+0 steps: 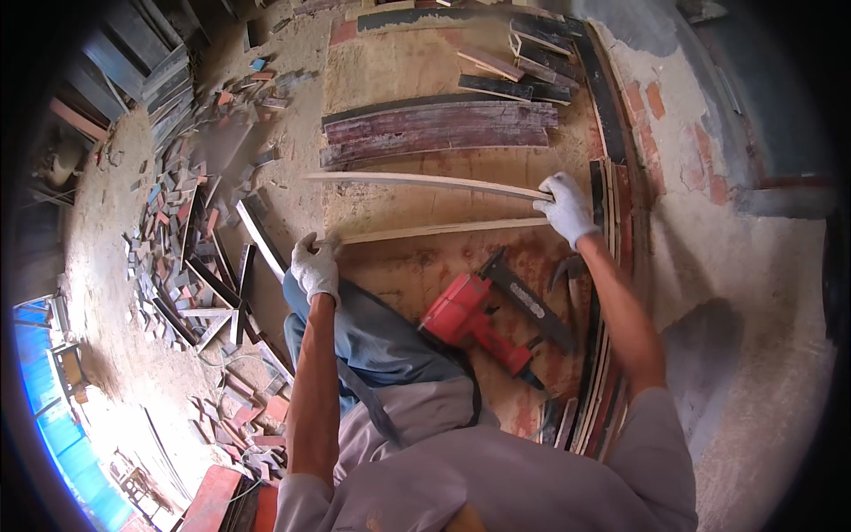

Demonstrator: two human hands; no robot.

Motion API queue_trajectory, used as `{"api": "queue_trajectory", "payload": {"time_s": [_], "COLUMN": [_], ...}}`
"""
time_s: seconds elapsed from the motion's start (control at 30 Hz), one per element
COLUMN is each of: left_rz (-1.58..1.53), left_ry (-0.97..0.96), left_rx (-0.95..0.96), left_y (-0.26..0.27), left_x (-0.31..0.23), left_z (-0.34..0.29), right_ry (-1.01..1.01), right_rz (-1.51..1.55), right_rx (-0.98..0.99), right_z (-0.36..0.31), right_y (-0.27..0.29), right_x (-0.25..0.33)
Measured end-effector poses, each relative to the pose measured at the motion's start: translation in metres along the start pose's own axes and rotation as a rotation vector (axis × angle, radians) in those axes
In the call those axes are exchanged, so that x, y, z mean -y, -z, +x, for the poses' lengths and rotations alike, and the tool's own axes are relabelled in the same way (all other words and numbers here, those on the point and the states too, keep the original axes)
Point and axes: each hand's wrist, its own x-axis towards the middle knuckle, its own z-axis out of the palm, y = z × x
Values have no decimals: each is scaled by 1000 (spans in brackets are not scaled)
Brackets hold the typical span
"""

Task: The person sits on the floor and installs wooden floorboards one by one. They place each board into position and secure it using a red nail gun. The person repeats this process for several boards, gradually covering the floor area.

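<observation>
Two long, thin wooden strips lie across a plywood sheet (390, 74) in front of me. My right hand (567, 208), in a white glove, is closed on the right end of the far, slightly bowed strip (425, 180). The near strip (443, 231) runs below it, its right end just beside that hand. At its left end my gloved left hand (315, 266) has its fingers curled around the tip, above my knee. A red and black nail gun (465, 310) rests on the sheet close to my legs. Beside it lies a hammer (567, 270), partly hidden by my right forearm.
Wide reddish-brown boards (434, 129) lie farther off on the plywood, with short dark offcuts (541, 58) behind. Long strips (603, 355) are stacked along the right edge. Scattered scrap wood (177, 213) covers the floor at left. A worn wall (691, 133) stands at right.
</observation>
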Motion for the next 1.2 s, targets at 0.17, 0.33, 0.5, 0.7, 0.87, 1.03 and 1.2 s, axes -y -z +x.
{"api": "queue_trajectory", "payload": {"time_s": [0.17, 0.33, 0.5, 0.7, 0.87, 1.03, 1.2], "left_rz": [159, 217, 79, -267, -314, -316, -527], "left_ry": [-35, 51, -18, 214, 266, 286, 303], "left_rx": [-61, -77, -84, -10, 28, 71, 343], "left_y": [1, 1, 1, 1, 10, 17, 41], "left_x": [9, 13, 11, 8, 10, 3, 23], "left_z": [6, 10, 7, 7, 13, 14, 34], "right_ry": [177, -144, -439, -596, -639, -651, -598], "right_rz": [401, 1329, 1265, 1299, 1289, 1308, 1409], "right_rx": [-373, -498, -585, -396, -371, -357, -271], "right_z": [-37, -52, -75, -103, -92, -90, -102], "right_y": [7, 37, 63, 9, -24, -28, -26], "right_x": [16, 11, -33, -41, -20, -20, -20]}}
